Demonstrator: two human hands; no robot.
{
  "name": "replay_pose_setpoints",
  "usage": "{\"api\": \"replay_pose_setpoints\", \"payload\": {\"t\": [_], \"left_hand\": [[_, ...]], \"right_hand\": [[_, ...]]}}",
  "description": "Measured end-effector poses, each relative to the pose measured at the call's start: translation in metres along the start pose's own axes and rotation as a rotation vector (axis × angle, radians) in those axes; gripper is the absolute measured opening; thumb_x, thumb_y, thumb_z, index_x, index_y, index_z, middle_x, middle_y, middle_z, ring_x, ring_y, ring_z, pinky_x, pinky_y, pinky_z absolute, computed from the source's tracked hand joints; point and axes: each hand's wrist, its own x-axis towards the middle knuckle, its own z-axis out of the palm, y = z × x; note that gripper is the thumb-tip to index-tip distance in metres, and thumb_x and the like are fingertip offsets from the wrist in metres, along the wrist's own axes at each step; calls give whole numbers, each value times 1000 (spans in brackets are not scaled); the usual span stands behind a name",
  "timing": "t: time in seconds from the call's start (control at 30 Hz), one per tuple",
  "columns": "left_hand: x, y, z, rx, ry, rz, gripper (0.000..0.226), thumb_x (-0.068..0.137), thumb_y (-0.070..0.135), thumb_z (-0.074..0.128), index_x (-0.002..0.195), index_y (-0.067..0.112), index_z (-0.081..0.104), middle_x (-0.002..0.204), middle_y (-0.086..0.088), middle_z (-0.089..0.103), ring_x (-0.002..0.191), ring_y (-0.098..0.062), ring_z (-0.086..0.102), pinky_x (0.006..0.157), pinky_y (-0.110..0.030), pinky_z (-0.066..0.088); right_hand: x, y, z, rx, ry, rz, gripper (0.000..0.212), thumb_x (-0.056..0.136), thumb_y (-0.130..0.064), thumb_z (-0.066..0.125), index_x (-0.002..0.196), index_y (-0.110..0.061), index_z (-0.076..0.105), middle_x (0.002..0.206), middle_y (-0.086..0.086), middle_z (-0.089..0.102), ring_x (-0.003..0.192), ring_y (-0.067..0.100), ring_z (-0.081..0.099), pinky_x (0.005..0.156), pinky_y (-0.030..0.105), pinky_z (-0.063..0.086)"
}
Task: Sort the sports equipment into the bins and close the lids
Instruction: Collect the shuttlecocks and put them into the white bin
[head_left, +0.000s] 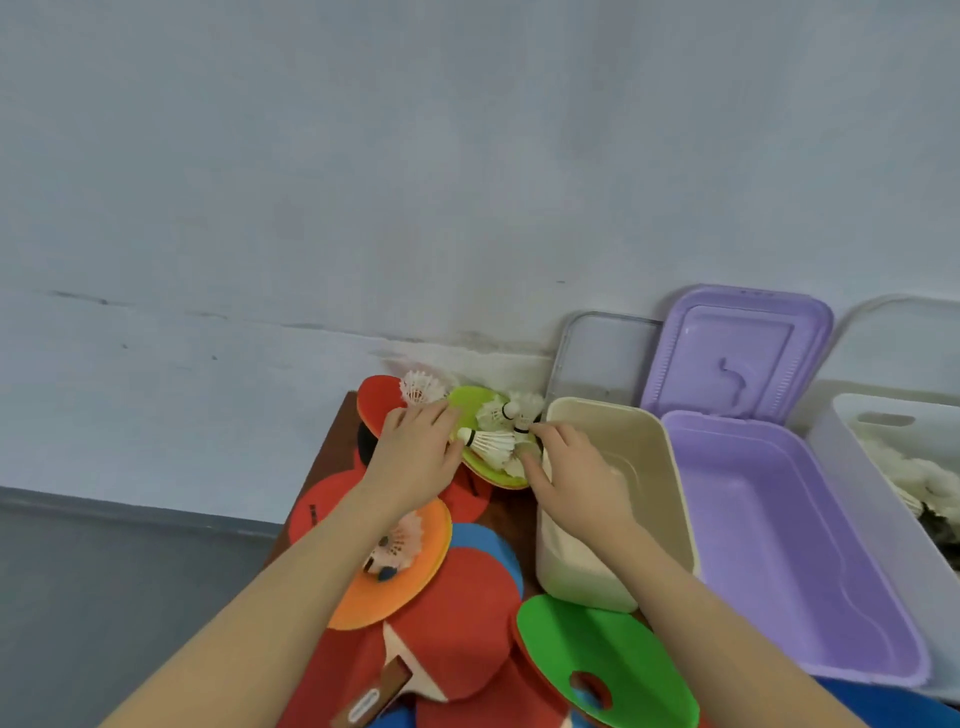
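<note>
Several white shuttlecocks (491, 442) lie on a lime paddle (467, 402) at the back of a pile of coloured paddles. My right hand (571, 475) reaches over the cream bin (670, 467); its index finger and thumb curl round a shuttlecock (523, 410) at the paddle's right edge. My left hand (415, 452) lies flat with straight fingers on a red paddle (376, 397), just below another shuttlecock (421, 387). One more shuttlecock (401, 540) rests on an orange paddle (374, 603) under my left forearm. The purple bin (779, 545) stands open beside the cream one.
A clear bin (841, 457) at far right holds shuttlecocks (930, 483). A clear lid (602, 358), a purple lid (737, 353) and another clear lid (904, 338) lean on the wall. Red (457, 618), blue (493, 545) and green (613, 660) paddles cover the brown table (332, 441), whose left edge drops to the floor.
</note>
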Motion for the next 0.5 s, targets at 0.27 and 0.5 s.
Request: {"api": "replay_pose_setpoints", "payload": {"t": [0.27,0.5], "left_hand": [[43,-59,16,-46,-47,-83,59,85,40,29,134,14,47,142,-5,43,131,-25,36,103,-39,25],[85,-102,52,-5,-163,-168,43,95,31,41,136,20,43,149,-3,30,135,-23,28,106,-40,21]], "right_hand": [[70,-3,44,-19,-82,-34,44,94,-31,48,133,-11,46,132,5,49,120,24,45,95,36,39],[107,8,103,-170,-327,38,47,94,-34,41,139,-21,37,142,-1,41,132,19,33,108,38,15]]}}
